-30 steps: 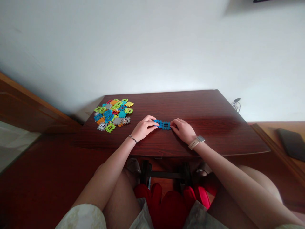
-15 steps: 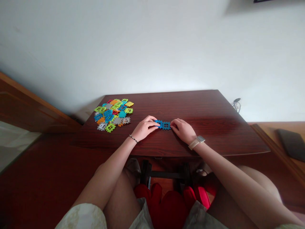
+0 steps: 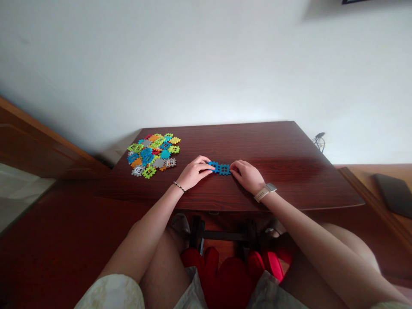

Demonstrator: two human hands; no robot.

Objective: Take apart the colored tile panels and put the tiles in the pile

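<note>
Two joined blue interlocking tiles [image 3: 220, 168] lie flat on the dark wooden table [image 3: 283, 171], near its middle. My left hand [image 3: 194, 172] grips their left end with curled fingers. My right hand [image 3: 246, 175], with a watch on the wrist, pinches their right end. Both hands rest on the tabletop.
A heap of several coloured interlocking tiles [image 3: 153, 153] lies at the table's back left corner. A white wall rises behind the table. A cable [image 3: 319, 138] hangs off the right rear. A dark flat object [image 3: 394, 194] lies on a ledge at the far right.
</note>
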